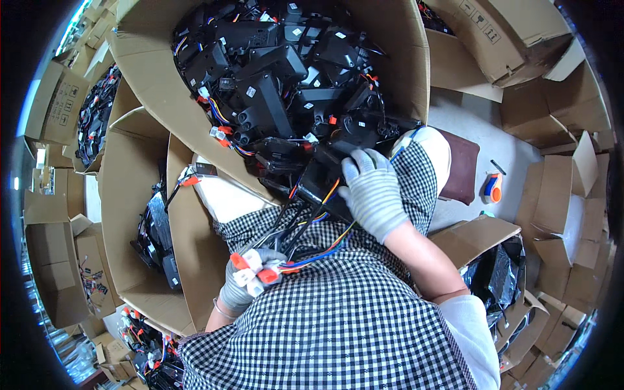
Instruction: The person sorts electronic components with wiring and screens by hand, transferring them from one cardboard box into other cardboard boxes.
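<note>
My right hand (374,192), in a grey knit glove, grips a black plastic electrical unit (320,182) at the lip of a large cardboard box (390,58). A bundle of coloured wires (312,244) runs from that unit down to my left hand (244,279), also gloved. The left hand is closed on the bundle's white and orange connectors (252,268) over my checkered lap. The box in front is heaped with several more black units (273,78) with wires and orange plugs.
Another open box (133,195) at my left holds a few bagged black parts (156,234). Cardboard boxes crowd all sides. A dark red cushion (461,166) and an orange-and-white tape dispenser (492,187) lie on the floor to the right. A black-lined box (497,273) sits lower right.
</note>
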`<state>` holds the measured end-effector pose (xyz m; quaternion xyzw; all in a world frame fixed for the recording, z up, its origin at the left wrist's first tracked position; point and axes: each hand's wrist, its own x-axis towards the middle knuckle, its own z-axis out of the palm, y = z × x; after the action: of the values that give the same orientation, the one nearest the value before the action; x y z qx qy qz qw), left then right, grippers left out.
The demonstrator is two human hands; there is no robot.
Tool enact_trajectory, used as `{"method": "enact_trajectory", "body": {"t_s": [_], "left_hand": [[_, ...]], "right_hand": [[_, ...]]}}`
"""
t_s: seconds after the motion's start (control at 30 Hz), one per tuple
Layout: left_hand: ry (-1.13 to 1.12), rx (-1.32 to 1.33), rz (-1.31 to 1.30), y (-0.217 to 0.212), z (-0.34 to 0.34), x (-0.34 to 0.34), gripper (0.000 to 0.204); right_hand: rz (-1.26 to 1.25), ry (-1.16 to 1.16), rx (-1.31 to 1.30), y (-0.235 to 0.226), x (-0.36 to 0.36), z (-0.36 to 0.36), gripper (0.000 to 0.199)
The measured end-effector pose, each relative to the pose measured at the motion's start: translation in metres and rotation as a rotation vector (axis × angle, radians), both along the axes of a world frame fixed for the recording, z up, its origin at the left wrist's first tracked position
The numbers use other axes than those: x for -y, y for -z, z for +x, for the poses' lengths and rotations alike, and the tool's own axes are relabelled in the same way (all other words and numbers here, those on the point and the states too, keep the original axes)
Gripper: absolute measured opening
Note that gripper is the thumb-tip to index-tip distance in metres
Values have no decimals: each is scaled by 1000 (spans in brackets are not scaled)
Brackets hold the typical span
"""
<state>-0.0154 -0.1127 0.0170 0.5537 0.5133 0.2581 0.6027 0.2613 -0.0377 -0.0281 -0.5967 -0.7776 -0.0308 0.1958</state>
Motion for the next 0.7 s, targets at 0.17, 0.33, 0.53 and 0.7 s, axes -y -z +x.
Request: {"method": "enact_trajectory", "body": {"t_s": [0.17, 0.33, 0.53, 0.7], "left_hand": [[-118, 283, -155, 26, -17, 4, 14], [-202, 444, -380, 45, -28, 7, 18], [9, -69, 278, 4, -8, 1, 18], [20, -125, 409, 8, 0, -5, 8]], "right_hand": [[-482, 54, 207, 30, 3, 15, 56], [-226, -44, -143, 58, 2, 23, 53], [431, -249, -26, 5, -5, 18, 40], [85, -292, -194, -15, -14, -7, 30]]}}
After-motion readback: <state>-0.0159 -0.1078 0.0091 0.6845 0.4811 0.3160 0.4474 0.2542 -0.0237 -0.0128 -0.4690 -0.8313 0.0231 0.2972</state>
